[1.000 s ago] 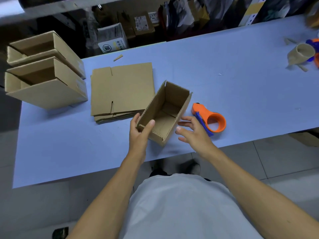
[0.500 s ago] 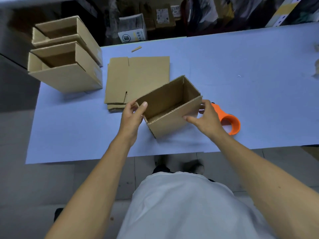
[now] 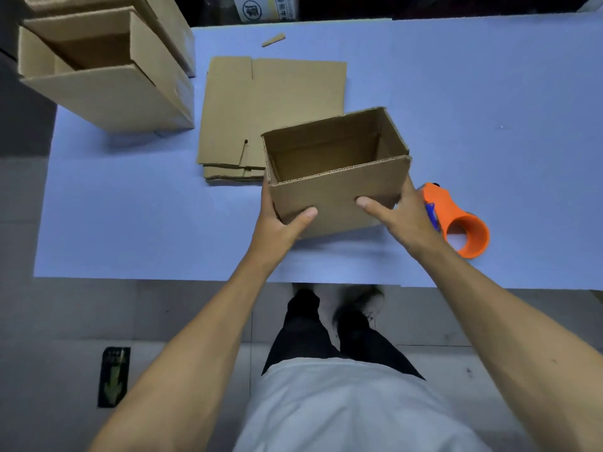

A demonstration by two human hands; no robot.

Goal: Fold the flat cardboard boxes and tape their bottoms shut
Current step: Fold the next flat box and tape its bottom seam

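Observation:
An erected brown cardboard box [image 3: 339, 187] stands upright with its open top towards me, near the front of the blue table [image 3: 473, 93]. My left hand [image 3: 277, 223] grips its lower left corner, thumb across the near wall. My right hand [image 3: 396, 216] grips the lower right corner the same way, its fingers hidden behind the box. A stack of flat cardboard blanks [image 3: 261, 112] lies just behind and left of the box. An orange tape dispenser [image 3: 456, 220] lies on the table right beside my right hand.
Two folded boxes [image 3: 107, 66] are stacked on their sides at the table's far left corner. A small cardboard scrap [image 3: 273, 40] lies near the back edge. The table's front edge runs just below my wrists, with grey floor beneath.
The box has turned from a slanted pose to square in front of me. My right hand went from hovering free to gripping its right corner; my left hand shifted down onto the near wall.

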